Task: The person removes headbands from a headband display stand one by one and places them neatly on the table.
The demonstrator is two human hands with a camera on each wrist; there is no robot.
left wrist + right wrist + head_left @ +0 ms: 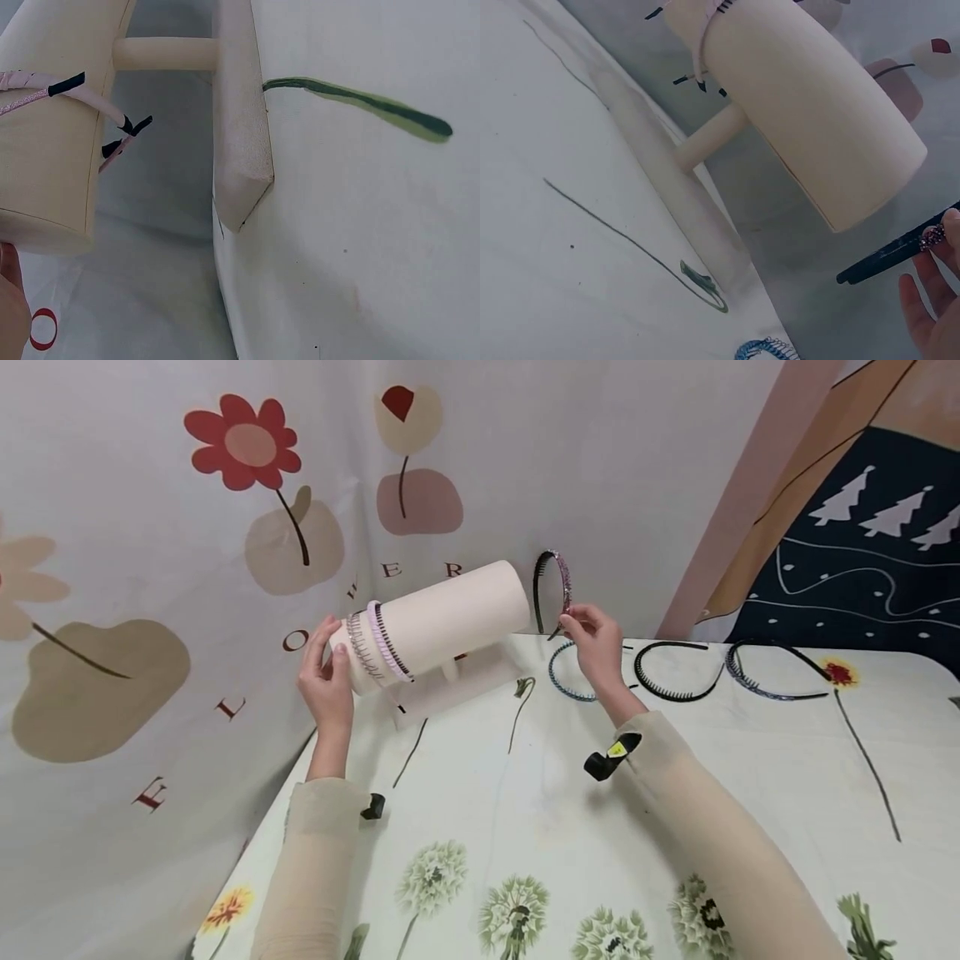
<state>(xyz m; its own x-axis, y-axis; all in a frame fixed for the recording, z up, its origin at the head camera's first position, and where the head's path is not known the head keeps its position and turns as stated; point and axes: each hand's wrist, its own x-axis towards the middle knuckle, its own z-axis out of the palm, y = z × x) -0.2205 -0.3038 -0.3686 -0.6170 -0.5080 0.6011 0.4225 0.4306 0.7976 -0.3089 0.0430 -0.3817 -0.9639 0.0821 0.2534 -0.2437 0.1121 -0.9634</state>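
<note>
Sleeved forearms [723, 831] fwd; L hand [327, 683] grips cylinder [457, 610] end, R hand [598, 645] pinches glittery headband [566, 578] nr opp. end.

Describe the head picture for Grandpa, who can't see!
A person's right fingers pinch a sparkly pink headband beside a cream cylindrical stand wearing two toothed headbands; left fingers hold the stand's left end. Three curved headbands lie on the flowered white cloth.

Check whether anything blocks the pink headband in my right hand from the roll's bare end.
Nothing visible: a clear gap lies between the pink headband and the roll. The lavender headband sits toward the opposite end.
</note>
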